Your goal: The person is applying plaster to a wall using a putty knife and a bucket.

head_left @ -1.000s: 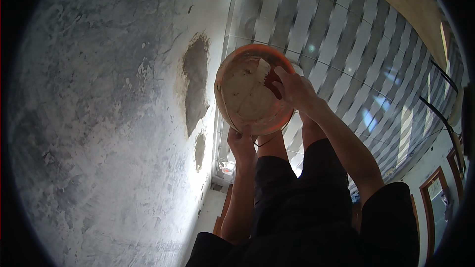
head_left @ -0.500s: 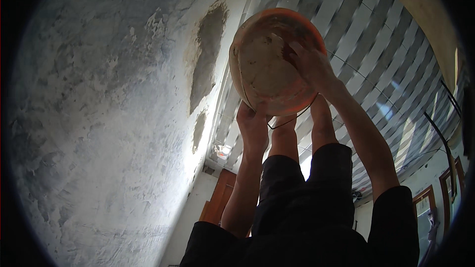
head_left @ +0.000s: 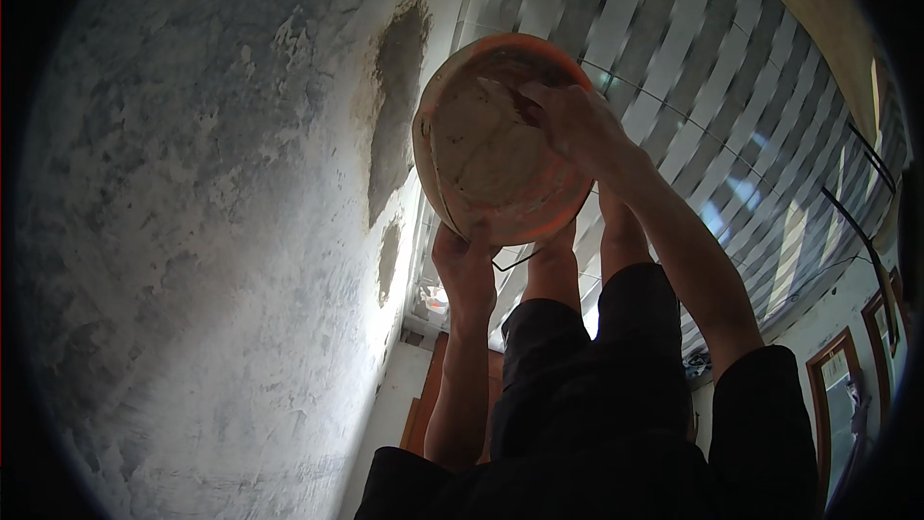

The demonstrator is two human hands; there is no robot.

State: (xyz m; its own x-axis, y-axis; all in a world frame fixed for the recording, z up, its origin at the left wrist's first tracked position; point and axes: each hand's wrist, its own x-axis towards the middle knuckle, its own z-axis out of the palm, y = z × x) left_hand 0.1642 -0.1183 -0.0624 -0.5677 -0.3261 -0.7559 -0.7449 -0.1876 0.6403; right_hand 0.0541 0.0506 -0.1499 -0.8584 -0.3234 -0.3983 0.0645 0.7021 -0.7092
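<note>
An orange-rimmed bucket (head_left: 467, 169) is held up in front of me, tilted so its inside shows, coated with a beige-grey paste. My left hand (head_left: 466, 265) grips the near left part of its rim from below, fingers partly hidden. My right hand (head_left: 577, 130) reaches over the right rim into the bucket, its fingers closed around a dark red flat tool (head_left: 526, 108) at the paste. Shadow and the hand hide most of that tool. The thin wire handle (head_left: 517, 260) hangs at the near rim.
To the left rises a blotchy grey-white wall (head_left: 212, 231) with flaking paint and a rough grey patch (head_left: 397, 96). Grey-and-white striped tiles (head_left: 674, 67) cover the floor. Brown-framed panels (head_left: 833, 404) and a black curved bar (head_left: 852, 226) are at the right.
The bucket and both hands have shifted left and slightly down in the picture. My right hand still works inside the bucket with the dark red tool.
</note>
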